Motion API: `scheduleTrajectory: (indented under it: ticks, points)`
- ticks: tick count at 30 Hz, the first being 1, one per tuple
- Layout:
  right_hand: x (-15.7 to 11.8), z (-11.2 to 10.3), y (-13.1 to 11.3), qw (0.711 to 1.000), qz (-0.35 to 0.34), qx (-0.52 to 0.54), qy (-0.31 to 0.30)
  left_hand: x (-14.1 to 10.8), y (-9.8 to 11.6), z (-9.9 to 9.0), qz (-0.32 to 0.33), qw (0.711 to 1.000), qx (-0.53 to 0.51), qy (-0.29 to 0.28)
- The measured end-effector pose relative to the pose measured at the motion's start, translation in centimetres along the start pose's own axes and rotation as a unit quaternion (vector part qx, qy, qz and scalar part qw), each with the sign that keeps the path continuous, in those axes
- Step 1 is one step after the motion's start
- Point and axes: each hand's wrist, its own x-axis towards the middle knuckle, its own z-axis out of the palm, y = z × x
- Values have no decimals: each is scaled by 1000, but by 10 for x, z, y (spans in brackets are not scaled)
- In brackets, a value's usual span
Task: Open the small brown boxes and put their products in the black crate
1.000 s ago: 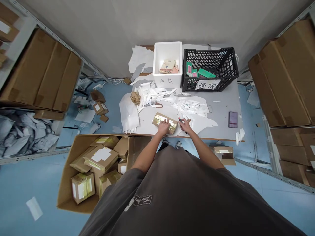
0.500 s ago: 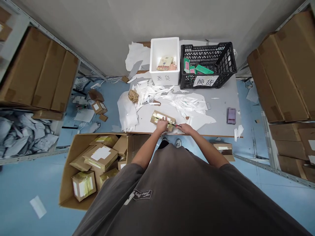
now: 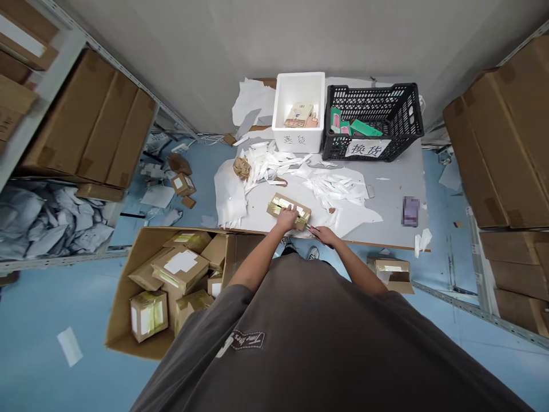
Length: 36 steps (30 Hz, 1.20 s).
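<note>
Live from my end. L hand is palm-down on the small taped parcel, fingers over its top twd the R half; can't tell if they're pinching or just pressing. The parcel lies flat on the table, close to the front edge, yellowish tape and a pale strip showing on top.

R hand is closed round a red-and-black box cutter, pointed L at the parcel's near R corner. Tip's right at the cardboard; can't tell if it's in.

Beyond the parcel I've got white paper scraps heaped across the table, w/ a crumpled brown paper wad at their L end. Back row: white foam box w/ a few small boxes inside, then, just R of it, the black crate w/ green-and-pink packs and a handwritten sign on the front. A purple item, pixelated, sits near the table's R end.

Floor, L side: big open carton full of taped parcels. R side: small open carton, partly under the table edge. Shelves w/ brown cartons both sides.
</note>
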Motion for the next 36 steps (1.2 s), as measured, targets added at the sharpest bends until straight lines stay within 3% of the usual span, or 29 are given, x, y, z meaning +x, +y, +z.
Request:
scheduleTrajectory:
  ticks: [6, 11, 14, 21, 27, 36]
  points:
    - [-33, -14, 16, 995, 49, 60, 58, 5, -27, -10, -4, 998, -61, 33]
    - [-35, -11, 0, 993, 67, 59, 78, 27, -42, -6, -75, 996, -40, -15]
    - [-29, -6, -11, 994, 55, 18, 95, 37, -45, -4, -86, 995, -39, -14]
    - [-18, -7, -17, 991, 3, -93, 96, 21, -36, 16, -62, 995, -30, 77]
    - [-10, -5, -20, 986, -16, -142, 91, 12, -15, 44, -108, 982, -57, 143]
    - [1, -1, -54, 940, 44, -322, 102, 14, -7, 67, -111, 949, -173, 240]
